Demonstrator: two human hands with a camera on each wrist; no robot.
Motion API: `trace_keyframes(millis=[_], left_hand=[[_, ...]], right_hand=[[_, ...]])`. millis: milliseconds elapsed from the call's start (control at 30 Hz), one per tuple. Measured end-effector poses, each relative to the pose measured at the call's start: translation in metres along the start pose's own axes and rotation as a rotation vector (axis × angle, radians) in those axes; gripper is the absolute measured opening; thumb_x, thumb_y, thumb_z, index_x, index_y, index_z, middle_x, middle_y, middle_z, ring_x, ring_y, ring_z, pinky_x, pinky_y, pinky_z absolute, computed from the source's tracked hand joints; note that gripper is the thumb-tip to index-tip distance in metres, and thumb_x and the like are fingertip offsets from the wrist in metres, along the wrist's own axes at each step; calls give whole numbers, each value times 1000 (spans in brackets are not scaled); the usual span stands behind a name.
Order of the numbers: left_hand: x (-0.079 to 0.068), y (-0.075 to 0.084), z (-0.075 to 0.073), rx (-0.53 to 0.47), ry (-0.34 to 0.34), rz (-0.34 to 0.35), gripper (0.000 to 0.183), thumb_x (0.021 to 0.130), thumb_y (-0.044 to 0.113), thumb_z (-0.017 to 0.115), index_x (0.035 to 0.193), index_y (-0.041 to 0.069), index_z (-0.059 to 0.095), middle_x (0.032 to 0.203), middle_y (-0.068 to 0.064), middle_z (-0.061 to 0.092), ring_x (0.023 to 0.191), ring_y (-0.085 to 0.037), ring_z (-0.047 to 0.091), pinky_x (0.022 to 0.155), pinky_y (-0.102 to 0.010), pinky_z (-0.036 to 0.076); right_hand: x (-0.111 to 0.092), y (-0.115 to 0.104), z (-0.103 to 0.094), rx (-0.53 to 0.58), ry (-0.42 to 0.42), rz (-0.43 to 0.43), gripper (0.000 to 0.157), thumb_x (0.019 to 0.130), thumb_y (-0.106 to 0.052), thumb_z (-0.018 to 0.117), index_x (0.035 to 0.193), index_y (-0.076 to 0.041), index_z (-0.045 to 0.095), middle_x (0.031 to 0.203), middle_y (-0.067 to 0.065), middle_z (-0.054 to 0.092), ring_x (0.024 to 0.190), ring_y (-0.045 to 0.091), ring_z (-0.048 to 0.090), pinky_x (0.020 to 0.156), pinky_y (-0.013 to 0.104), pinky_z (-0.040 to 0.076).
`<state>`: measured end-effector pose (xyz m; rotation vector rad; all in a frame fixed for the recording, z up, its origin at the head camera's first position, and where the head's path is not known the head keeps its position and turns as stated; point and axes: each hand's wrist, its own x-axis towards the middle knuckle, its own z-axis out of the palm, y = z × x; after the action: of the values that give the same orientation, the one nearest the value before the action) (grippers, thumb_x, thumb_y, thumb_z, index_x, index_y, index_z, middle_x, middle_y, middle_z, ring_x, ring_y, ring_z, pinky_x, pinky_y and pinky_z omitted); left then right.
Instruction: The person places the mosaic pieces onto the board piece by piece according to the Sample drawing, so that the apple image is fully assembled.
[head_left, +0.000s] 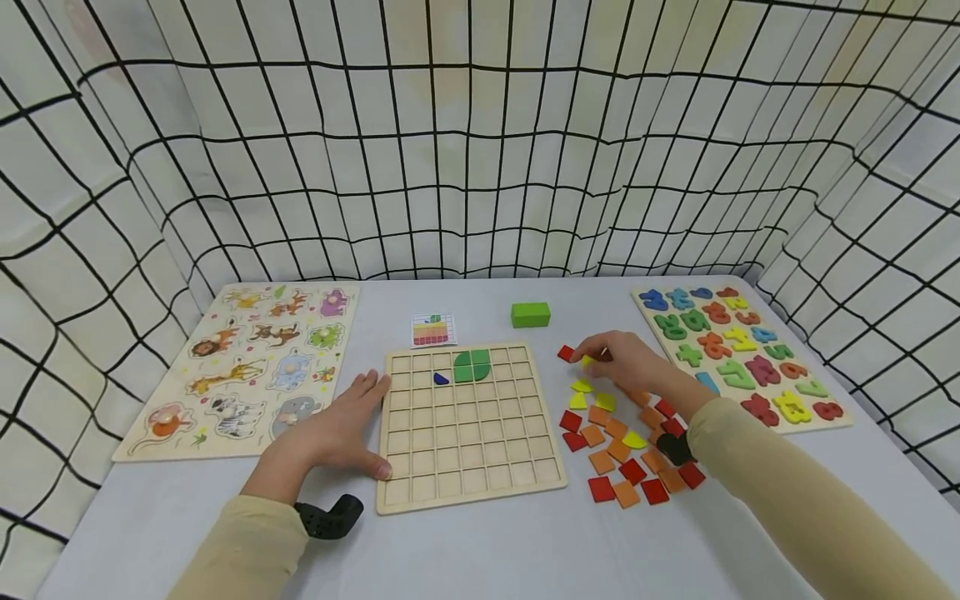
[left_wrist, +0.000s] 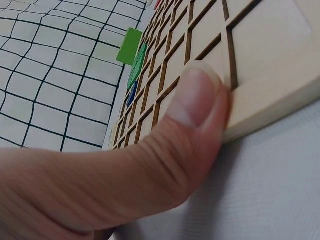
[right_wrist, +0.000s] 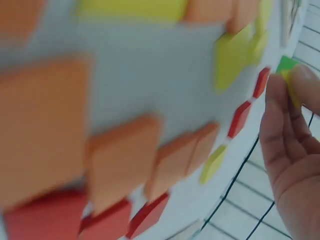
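Tiles (head_left: 602, 462) lie loose on the desk (head_left: 420, 554) to the right of the grid (head_left: 472, 497). We count at least nine red, about eleven orange and at least four yellow ones; our right arm and hand hide some from the head view. In the grid we count four green pieces (head_left: 462, 361) and one blue piece (head_left: 441, 379). One card (head_left: 433, 329), one green block (head_left: 530, 315) and two puzzles (head_left: 210, 448) complete our count.

Red and orange tiles are flat, thin squares; some yellow ones have a curved side. Green pieces meet as a leaf shape with rounded corners, and the blue piece lies askew to their left. We see pale wood and raised dividers on the grid.

Our right hand (head_left: 630, 360) pinches a yellow tile (right_wrist: 292, 92) between thumb and fingers, over the far end of the spread. Our left hand (head_left: 333, 437) is outstretched at the grid's left edge, its thumb resting on the rim near the near left corner.

A narrow strip of desk separates the grid's right edge from the tiles; a broader stretch runs along its near edge. Our left hand occupies the gap toward the left puzzle.
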<state>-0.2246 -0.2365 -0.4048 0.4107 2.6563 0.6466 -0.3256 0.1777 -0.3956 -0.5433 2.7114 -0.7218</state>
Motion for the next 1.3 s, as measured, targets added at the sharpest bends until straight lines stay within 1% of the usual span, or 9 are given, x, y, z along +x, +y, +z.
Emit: trace_keyframes(millis=[167,300,367,533,733,867,967,1167,1300], left_hand=[[-1,1,-1,1,-4,-9,130,66,40,95,160,-6,18,167,-33,8,155,-52,5,124,-67,18],[-1,2,-1,1,-6,-13,129,67,40,95,160,-6,18,168,-32,8,156,-51,5,125,-66,18],[-1,2,-1,0,-7,-16,129,67,40,95,160,-5,18,168,-32,7,156,-51,5,125,-66,18],[-1,3,-1,-4,-12,-18,128,68,40,95,161,-5,18,168,-31,8,156,-50,5,125,-65,18],[-1,3,0,-6,-13,-31,127,69,39,94,161,-5,19,169,-30,9,157,-48,5,127,-63,17],[-1,3,-1,-3,-8,-35,127,69,39,94,161,-5,19,169,-30,9,157,-48,6,127,-63,17],[-1,2,-1,-4,-8,-38,127,69,39,94,161,-5,19,169,-29,9,157,-48,6,127,-63,18],[-2,2,-2,-12,-16,-40,127,70,39,94,161,-4,18,169,-29,9,157,-48,5,127,-63,18],[-2,3,-2,-15,-20,-42,127,70,40,94,161,-5,17,169,-29,9,157,-48,5,126,-64,18]], right_hand=[[9,-19,7,224,-17,-57,16,98,-9,66,111,-3,73,103,13,75,89,21,70,79,32,60],[19,-38,17,279,-23,-105,13,97,-14,70,106,-5,74,96,10,75,84,20,66,74,33,56],[26,-49,23,294,-37,-110,12,96,-16,71,104,-6,74,93,8,74,81,20,64,72,31,54],[41,-75,40,348,-80,-111,11,95,-14,73,103,-6,74,94,7,73,82,18,69,74,30,58],[58,-107,59,331,-103,-173,8,95,-11,72,100,-7,76,103,6,73,85,13,69,79,24,59],[67,-128,68,318,-133,-206,10,96,-8,71,103,-6,78,103,8,76,82,12,72,77,23,60],[74,-141,75,269,-145,-227,12,96,-8,70,104,-8,79,100,6,77,83,11,70,77,21,58],[84,-167,89,137,-153,-283,15,98,-9,68,107,-11,80,101,2,77,92,11,69,84,21,57],[89,-179,98,88,-155,-327,16,97,-8,68,107,-10,80,100,2,78,89,10,67,81,19,55]])
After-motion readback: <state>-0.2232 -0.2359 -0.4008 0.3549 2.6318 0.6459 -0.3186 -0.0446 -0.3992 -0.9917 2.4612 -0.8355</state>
